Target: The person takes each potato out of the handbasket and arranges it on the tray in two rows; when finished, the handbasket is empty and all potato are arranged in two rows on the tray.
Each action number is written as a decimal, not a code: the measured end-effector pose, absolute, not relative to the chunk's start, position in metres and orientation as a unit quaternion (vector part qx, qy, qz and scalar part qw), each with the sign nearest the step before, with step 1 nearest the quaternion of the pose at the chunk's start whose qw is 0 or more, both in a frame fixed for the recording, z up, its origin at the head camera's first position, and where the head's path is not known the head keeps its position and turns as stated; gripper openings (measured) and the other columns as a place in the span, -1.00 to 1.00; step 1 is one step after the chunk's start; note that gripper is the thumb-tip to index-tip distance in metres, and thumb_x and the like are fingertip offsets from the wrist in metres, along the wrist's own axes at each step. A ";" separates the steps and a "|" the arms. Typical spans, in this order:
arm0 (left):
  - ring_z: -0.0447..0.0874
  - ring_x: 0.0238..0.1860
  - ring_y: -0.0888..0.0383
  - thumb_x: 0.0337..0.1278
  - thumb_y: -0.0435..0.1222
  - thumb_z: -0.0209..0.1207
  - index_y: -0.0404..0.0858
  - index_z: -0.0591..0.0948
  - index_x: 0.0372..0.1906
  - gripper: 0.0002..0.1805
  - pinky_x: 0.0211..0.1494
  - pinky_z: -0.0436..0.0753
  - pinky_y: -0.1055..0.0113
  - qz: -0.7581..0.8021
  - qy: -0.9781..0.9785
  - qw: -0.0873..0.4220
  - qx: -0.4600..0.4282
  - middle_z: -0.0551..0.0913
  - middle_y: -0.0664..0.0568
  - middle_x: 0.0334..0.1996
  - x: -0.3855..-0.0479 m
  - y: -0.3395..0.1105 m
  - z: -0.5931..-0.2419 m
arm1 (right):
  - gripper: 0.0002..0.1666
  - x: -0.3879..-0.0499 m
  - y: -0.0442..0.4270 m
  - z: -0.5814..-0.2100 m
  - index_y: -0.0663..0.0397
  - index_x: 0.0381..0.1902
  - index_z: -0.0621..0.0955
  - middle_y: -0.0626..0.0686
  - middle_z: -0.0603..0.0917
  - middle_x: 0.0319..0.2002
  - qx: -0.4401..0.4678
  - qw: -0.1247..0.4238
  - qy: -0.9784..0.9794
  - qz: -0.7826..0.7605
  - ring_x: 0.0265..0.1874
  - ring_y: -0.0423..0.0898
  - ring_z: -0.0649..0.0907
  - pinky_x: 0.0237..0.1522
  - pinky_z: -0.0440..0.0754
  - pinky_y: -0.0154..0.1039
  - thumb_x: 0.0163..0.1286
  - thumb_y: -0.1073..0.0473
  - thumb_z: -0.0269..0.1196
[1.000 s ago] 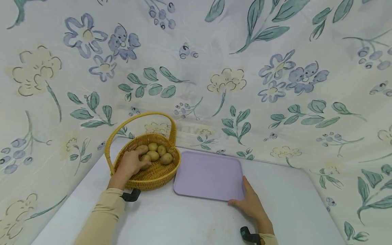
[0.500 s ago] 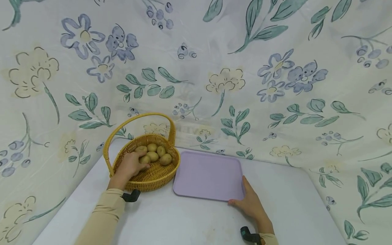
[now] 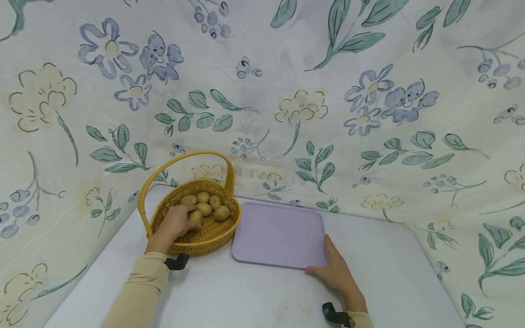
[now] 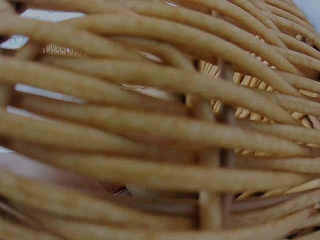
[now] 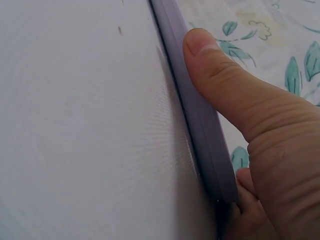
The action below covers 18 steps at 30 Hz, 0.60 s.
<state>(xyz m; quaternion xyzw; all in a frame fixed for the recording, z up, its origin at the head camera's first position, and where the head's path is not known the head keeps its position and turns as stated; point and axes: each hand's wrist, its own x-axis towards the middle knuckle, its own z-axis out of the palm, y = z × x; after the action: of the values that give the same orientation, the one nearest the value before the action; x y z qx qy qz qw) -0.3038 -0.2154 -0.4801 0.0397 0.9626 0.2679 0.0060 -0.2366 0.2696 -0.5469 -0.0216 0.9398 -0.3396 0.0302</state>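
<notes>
In the head view the left hand (image 3: pixel 177 222) reaches into a yellow woven basket (image 3: pixel 201 248) and pinches a potato (image 3: pixel 195 216) between thumb and fingers. Several other potatoes (image 3: pixel 221 213) lie beside it in the basket. Woven strands of the basket (image 4: pixel 150 120) fill the left wrist view and hide most of the hand. At the near right corner of a lilac tray (image 3: pixel 279 234), the right hand (image 3: pixel 337 272) holds the edge. The right wrist view shows the thumb of the right hand (image 5: pixel 250 115) against the rim of the tray (image 5: pixel 200 120).
The basket's tall handle (image 3: pixel 186 155) arches above it, left of the tray. Both stand on a white table (image 3: pixel 229 291). A flower-patterned cloth (image 3: pixel 262 136) hangs behind and at both sides.
The left hand's grasped potato has shifted slightly, with more of it showing past the fingers. The right hand and the tray have stayed in place.
</notes>
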 end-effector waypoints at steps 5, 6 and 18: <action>0.41 0.36 -0.45 0.10 -0.22 0.48 -0.46 0.52 0.33 -0.28 0.42 0.44 -0.27 0.266 0.963 0.013 0.038 0.52 -0.45 0.30 -0.304 -0.217 -0.481 | 0.71 -0.238 0.269 -0.546 0.40 0.61 -0.12 0.38 -0.07 0.62 -0.027 0.034 0.938 -0.344 0.61 0.31 0.03 0.62 0.07 0.17 -0.16 -0.29 0.62; 0.41 0.36 -0.45 0.10 -0.22 0.48 -0.46 0.52 0.33 -0.28 0.42 0.44 -0.27 0.265 0.963 0.014 0.038 0.52 -0.45 0.30 -0.304 -0.217 -0.481 | 0.71 -0.238 0.269 -0.546 0.40 0.61 -0.12 0.38 -0.07 0.62 -0.028 0.035 0.938 -0.344 0.61 0.31 0.02 0.62 0.07 0.17 -0.17 -0.29 0.63; 0.45 0.32 -0.46 0.08 -0.22 0.49 -0.43 0.58 0.27 -0.33 0.39 0.47 -0.28 0.258 0.964 0.013 0.056 0.57 -0.44 0.24 -0.303 -0.216 -0.478 | 0.71 -0.239 0.270 -0.547 0.42 0.61 -0.13 0.39 -0.07 0.61 -0.035 0.031 0.938 -0.343 0.60 0.32 0.03 0.61 0.07 0.18 -0.16 -0.28 0.62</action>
<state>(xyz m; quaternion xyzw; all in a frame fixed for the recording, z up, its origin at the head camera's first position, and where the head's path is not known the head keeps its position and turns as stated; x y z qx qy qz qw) -0.3034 -0.2164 -0.4778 0.0558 0.9643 0.2585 0.0125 -0.2387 0.2700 -0.5472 -0.0345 0.9380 -0.3434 0.0308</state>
